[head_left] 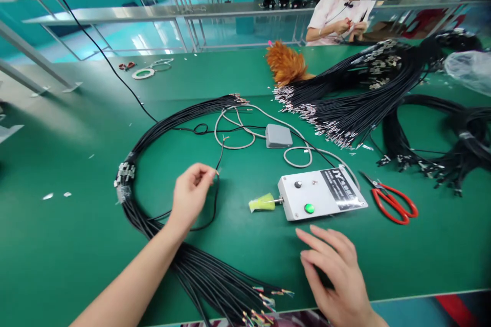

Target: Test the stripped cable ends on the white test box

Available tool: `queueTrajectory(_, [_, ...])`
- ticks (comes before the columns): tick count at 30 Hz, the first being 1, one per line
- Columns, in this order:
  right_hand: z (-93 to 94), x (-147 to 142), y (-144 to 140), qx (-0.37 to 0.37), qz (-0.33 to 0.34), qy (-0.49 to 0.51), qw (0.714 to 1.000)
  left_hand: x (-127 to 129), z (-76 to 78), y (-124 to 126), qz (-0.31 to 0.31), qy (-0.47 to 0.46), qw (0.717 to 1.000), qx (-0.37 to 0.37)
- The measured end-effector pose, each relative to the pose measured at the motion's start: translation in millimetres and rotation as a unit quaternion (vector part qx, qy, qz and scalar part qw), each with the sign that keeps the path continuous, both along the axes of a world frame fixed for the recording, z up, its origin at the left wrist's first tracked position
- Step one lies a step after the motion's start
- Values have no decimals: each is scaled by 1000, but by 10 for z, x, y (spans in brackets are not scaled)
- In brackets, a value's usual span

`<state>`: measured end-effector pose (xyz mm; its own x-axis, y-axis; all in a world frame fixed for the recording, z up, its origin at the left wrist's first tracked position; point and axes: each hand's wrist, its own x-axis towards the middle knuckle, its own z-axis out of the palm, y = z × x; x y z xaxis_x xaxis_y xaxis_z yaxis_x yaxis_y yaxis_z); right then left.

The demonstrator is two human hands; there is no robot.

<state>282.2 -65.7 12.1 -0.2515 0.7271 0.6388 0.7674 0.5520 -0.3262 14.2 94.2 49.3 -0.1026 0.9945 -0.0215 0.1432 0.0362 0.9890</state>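
Note:
My left hand [193,191] pinches one black cable [220,157] near its stripped end, which points up and away from me. Below the fingers the cable loops back toward a curved bundle of black cables [138,150], bound with clear wrap at its left. Colored wire ends fan out from this bundle at the near edge. My right hand [333,265] hovers over the table with fingers apart and nothing in them. Just beyond it lies a white control box [314,199] with a lit green button and a yellow-green tip [263,203] on its left side.
Red-handled scissors [395,202] lie right of the box. A grey pedal [279,136] with looped cord sits behind it. Large black cable bundles [353,97] cover the right side, beside an orange-brown duster [287,64]. Tape [143,73] lies far left. A person [337,15] works across the table.

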Motion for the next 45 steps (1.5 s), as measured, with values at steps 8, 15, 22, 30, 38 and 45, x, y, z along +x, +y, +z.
queueTrajectory(8, [-47, -48, 5, -54, 38, 22, 998, -357, 212, 1046, 154, -31, 986, 54])
queueTrajectory(15, [-44, -58, 0, -98, 26, 39, 994, -206, 116, 633, 27, 61, 994, 85])
queueTrajectory(22, [-12, -53, 35, -129, 24, 76, 988, 398, 54, -1049, -495, 280, 819, 83])
queueTrajectory(30, [116, -224, 2, -319, -17, 348, 882, 421, 54, -1075, -407, 180, 895, 36])
queueTrajectory(38, [245, -406, 98, -363, -6, 450, 816, 482, 30, -1110, -267, 178, 945, 62])
queueTrajectory(45, [271, -518, 198, -371, -4, 489, 790, 484, 43, -1106, -246, 132, 960, 2])
